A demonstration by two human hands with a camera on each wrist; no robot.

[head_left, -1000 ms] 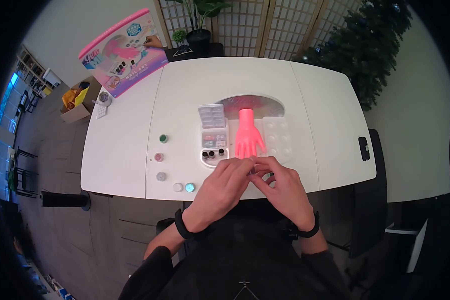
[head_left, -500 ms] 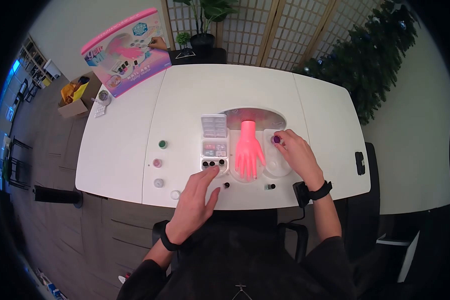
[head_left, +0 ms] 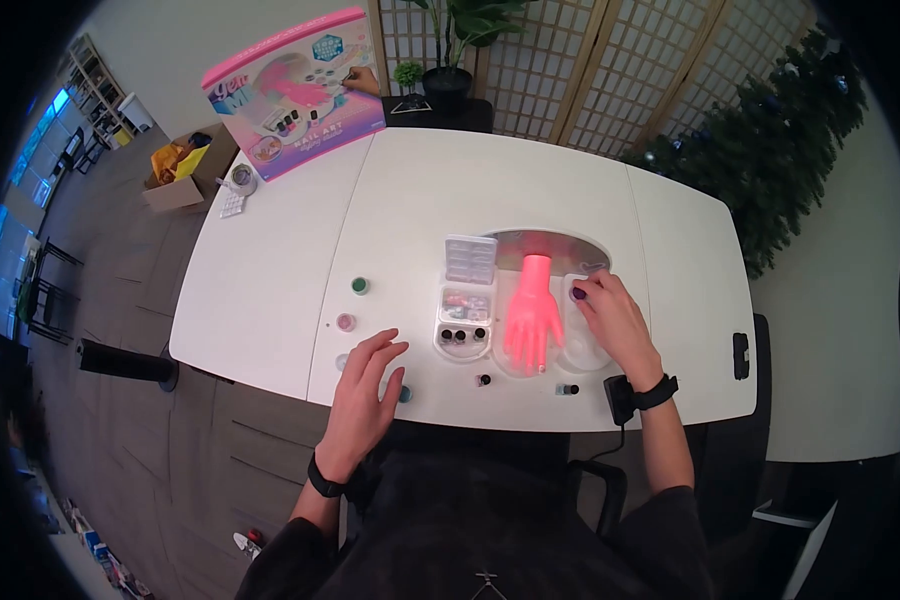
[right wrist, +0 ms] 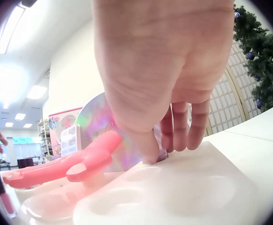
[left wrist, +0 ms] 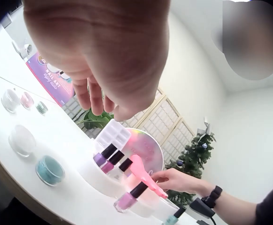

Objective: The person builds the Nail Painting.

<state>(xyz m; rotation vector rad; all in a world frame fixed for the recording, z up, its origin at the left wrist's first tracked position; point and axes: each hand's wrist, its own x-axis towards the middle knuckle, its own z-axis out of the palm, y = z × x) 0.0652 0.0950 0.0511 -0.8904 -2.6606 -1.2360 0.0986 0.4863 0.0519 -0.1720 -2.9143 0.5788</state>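
My right hand (head_left: 618, 318) pinches a small purple jar (head_left: 579, 293) over the white tray with round wells (right wrist: 199, 199), right at its far wells. In the right wrist view the thumb and fingers mostly hide the jar. Beside it lies a pink model hand (head_left: 533, 312), palm-down on its white base. My left hand (head_left: 362, 400) hovers above the table's front left with fingers spread, holding nothing. Near it are a teal glitter jar (left wrist: 50, 170) and a whitish jar (left wrist: 22, 140). A pink nail polish bottle (left wrist: 129, 198) and a teal polish bottle (head_left: 567, 389) lie at the front.
Left of the model hand, a white case (head_left: 467, 305) with a raised lid holds several black-capped bottles. Green (head_left: 360, 286) and pink (head_left: 346, 323) jars stand farther left. A nail art box (head_left: 295, 95) is at the back left, and a black object (head_left: 741, 355) lies at the right edge.
My hands, together in front of the model hand a second ago, have parted. The right went to the welled tray with the purple jar; the left drew away leftward. The head view has shifted.
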